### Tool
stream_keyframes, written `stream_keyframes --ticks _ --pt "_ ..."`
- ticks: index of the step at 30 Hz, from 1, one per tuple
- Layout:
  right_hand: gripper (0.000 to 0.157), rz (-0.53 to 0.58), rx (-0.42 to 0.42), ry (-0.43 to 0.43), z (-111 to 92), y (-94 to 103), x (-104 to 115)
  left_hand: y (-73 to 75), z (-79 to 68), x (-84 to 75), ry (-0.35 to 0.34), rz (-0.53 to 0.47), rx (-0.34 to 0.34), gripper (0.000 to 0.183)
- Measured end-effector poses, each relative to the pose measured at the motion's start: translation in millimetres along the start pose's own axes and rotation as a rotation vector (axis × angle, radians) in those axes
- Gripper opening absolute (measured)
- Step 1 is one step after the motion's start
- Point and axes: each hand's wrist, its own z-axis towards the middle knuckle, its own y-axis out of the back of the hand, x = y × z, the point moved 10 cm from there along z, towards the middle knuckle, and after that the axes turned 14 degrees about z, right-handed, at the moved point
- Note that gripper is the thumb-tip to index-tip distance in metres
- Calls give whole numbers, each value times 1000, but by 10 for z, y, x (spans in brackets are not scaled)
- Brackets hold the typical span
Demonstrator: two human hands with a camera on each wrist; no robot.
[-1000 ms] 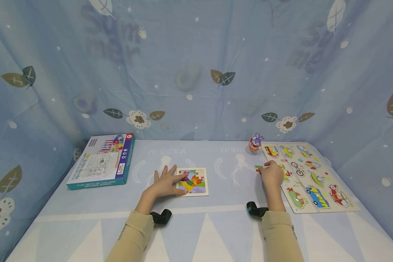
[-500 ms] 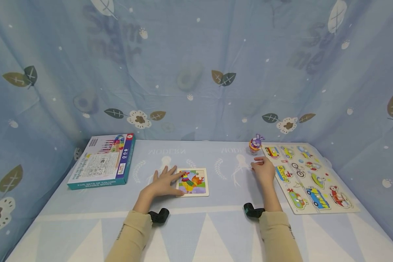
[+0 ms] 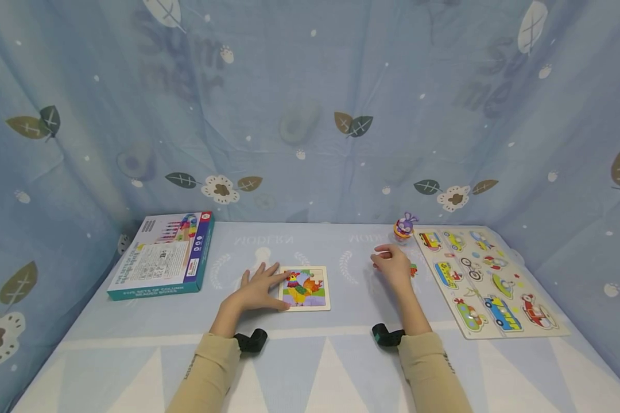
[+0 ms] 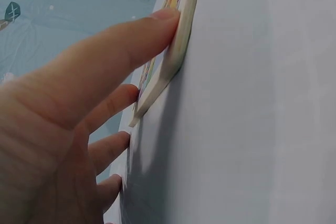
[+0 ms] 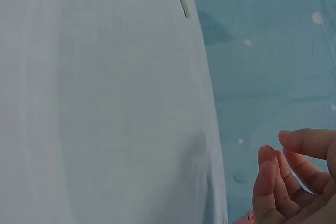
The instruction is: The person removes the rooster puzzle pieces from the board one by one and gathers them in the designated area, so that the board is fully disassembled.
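Note:
A small square jigsaw puzzle (image 3: pixel 305 289) with a colourful rooster picture and a pale frame lies flat on the table. My left hand (image 3: pixel 258 291) rests at its left side, fingers spread, thumb and index finger touching its edge; the left wrist view shows the thumb (image 4: pixel 152 32) on the frame. To the right, my right hand (image 3: pixel 394 268) is above the table, its fingers loosely bent and nothing seen between them in the right wrist view. Partly hidden behind that hand is a small red and green piece (image 3: pixel 413 269).
A large knob puzzle board (image 3: pixel 457 298) with vehicle pictures lies at the right. A purple rabbit toy (image 3: pixel 405 225) stands near the board's far left corner. A flat teal and white box (image 3: pixel 160 255) lies at the far left. A patterned curtain (image 3: pixel 310 115) hangs behind the table.
My right hand has moved left, away from the knob board, leaving the small red and green piece behind on the table. My left hand stays almost still at the rooster puzzle.

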Motion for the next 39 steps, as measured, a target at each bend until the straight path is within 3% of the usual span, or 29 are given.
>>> stream_keyframes --ticks 14,22,39 --pt "20 34 76 5 -85 -397 119 43 3 -17 -13 0 -14 79" --pt "14 100 111 76 -133 -597 163 25 23 -1 -16 4 -17 79" --pt "18 75 249 64 -319 -1040 219 -3 11 7 -12 1 -16 80"
